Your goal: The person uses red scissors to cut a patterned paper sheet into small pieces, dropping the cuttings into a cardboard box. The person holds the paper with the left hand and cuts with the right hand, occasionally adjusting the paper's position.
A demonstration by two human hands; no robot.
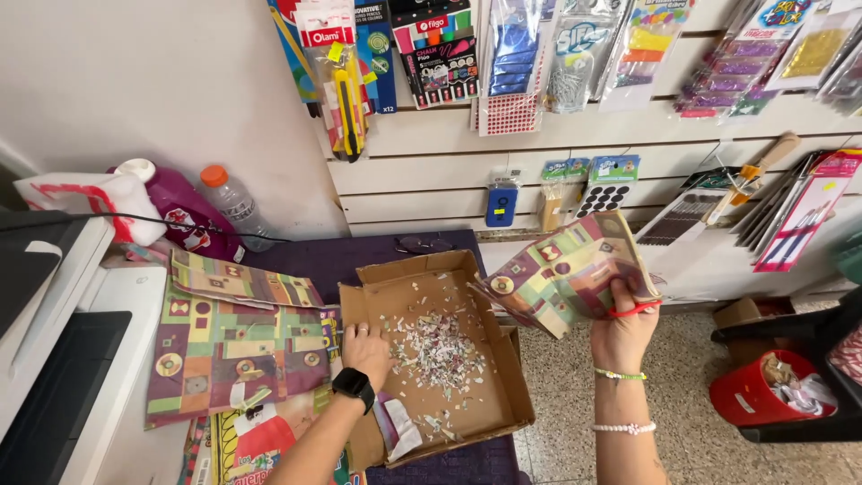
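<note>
Right hand (621, 334), at centre right of the frame, is clamped on red scissors (634, 310) and a patterned sheet (566, 271) held above the box (503, 400). Left hand (366, 352) lies flat on the box's left edge, fingers together, gripping nothing.

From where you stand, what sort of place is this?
Probably a stationery or craft shop: packaged markers and a utility knife hang on a slatted display wall, with patterned wrapping paper on the counter.

We have a single view, worn on the head, looking steeply down and forward from close above the cardboard tray (467, 418), with the slatted display wall (431, 171) just beyond it.
</note>
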